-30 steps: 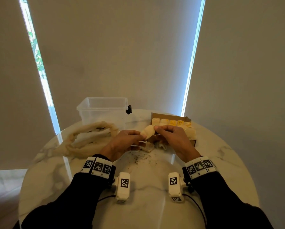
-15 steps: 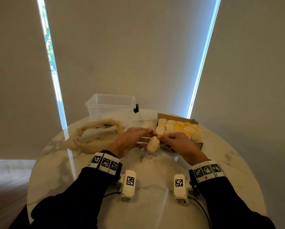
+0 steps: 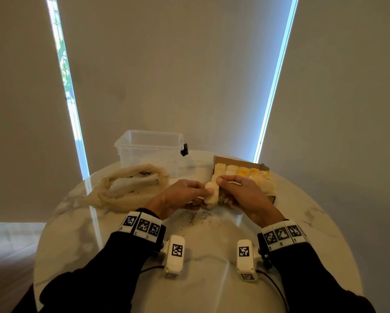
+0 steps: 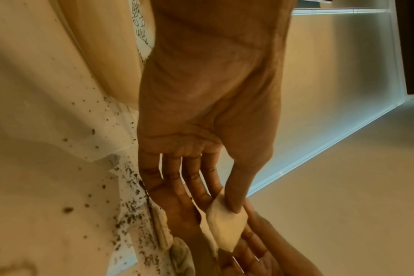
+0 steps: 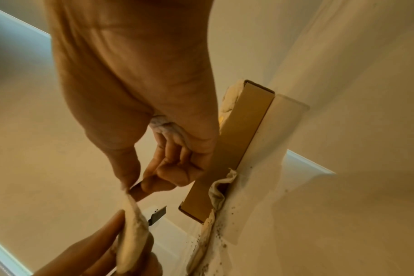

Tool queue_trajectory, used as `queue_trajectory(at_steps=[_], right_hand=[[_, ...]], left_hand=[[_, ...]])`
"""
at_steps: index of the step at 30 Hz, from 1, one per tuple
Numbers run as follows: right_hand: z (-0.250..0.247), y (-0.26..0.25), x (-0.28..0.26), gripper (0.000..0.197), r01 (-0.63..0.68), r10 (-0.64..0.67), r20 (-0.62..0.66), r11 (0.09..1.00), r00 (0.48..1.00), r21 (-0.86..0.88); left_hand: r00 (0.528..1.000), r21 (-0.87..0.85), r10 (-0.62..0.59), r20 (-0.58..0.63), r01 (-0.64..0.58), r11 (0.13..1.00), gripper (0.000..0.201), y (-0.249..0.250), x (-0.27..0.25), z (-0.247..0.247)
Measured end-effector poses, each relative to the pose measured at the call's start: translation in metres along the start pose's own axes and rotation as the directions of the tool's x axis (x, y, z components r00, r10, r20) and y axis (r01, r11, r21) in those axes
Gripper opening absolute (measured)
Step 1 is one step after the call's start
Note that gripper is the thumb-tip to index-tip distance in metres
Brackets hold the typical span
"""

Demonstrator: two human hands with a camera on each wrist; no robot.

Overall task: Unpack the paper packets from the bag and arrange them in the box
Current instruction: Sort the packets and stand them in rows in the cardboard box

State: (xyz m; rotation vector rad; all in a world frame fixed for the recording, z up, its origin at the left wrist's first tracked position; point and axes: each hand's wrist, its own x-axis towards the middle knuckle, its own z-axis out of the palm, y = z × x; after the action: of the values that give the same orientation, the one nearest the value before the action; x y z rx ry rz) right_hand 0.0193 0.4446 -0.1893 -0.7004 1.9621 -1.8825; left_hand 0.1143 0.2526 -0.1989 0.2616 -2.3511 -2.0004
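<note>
Pale paper packet (image 3: 212,195) pinched by left hand (image 3: 178,195) and right hand (image 3: 246,193); best lowered upright into the box (image 3: 239,161) beside its neighbours.

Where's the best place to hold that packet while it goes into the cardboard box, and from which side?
Pinch the paper packet by its ends, as the left hand and right hand do now. It looks soft and puffy, so a mid-body squeeze would likely crush it. Come from above: the box is open-topped and nearly full.
</note>
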Motion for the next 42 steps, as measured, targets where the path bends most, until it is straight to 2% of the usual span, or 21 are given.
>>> queue_trajectory(at_steps=[5,10,15,18,22,25,29,31,33,35,38,42], right_hand=[[0.002,0.001,-0.001,0.034,0.008,-0.007,0.058,1.0,0.998,-0.007],[0.0,0.001,0.0,0.025,0.043,-0.043,-0.01,0.999,0.999,0.032],[0.002,0.006,-0.001,0.023,0.04,-0.037,0.07,0.998,0.997,-0.044],[0.0,0.006,-0.002,0.02,0.064,-0.064,0.009,0.996,0.998,-0.06],[0.0,0.007,-0.002,0.024,0.06,-0.059,0.007,0.996,0.998,-0.06],[0.002,0.009,-0.001,0.029,0.078,-0.075,0.026,0.988,0.997,-0.13],[-0.006,0.005,0.004,0.026,0.1,-0.119,-0.114,0.982,0.986,-0.16],[-0.014,-0.004,0.012,0.027,0.116,-0.163,-0.224,0.971,0.961,-0.209],[-0.022,-0.016,0.024,0.025,0.129,-0.203,-0.277,0.956,0.939,-0.262],[-0.027,-0.027,0.041,0.022,0.141,-0.217,-0.285,0.954,0.934,-0.264],[-0.027,-0.032,0.068,0.024,0.124,-0.23,-0.269,0.924,0.935,-0.361],[-0.011,-0.028,0.095,0.021,0.033,-0.145,-0.203,0.882,0.968,-0.471]], left_hand=[[0.999,-0.027,0.005,-0.036,-0.006,1.0,0.029,-0.001,0.001,-0.001],[0.999,-0.067,0.0,-0.035,-0.003,0.998,0.028,-0.001,0.001,-0.001],[0.997,-0.119,0.036,-0.064,-0.043,0.992,0.026,-0.002,0.001,-0.003],[0.996,-0.158,0.033,-0.08,-0.045,0.986,0.028,-0.001,0.001,-0.002],[0.995,-0.167,0.034,-0.099,-0.051,0.985,0.026,-0.001,0.001,0.0],[0.995,-0.163,0.038,-0.095,-0.054,0.985,0.026,-0.002,0.001,0.001],[0.994,-0.165,0.048,-0.096,-0.063,0.984,0.021,-0.001,-0.001,-0.001],[0.993,-0.166,0.048,-0.112,-0.066,0.984,0.019,0.0,-0.003,-0.002],[0.991,-0.161,0.042,-0.125,-0.062,0.985,0.018,0.0,-0.004,-0.002],[0.991,-0.164,0.042,-0.13,-0.063,0.985,0.019,-0.002,-0.003,-0.003],[0.99,-0.159,0.044,-0.135,-0.065,0.985,0.02,-0.004,0.0,-0.003],[0.989,-0.164,0.037,-0.142,-0.061,0.985,0.02,-0.006,0.003,-0.003]])
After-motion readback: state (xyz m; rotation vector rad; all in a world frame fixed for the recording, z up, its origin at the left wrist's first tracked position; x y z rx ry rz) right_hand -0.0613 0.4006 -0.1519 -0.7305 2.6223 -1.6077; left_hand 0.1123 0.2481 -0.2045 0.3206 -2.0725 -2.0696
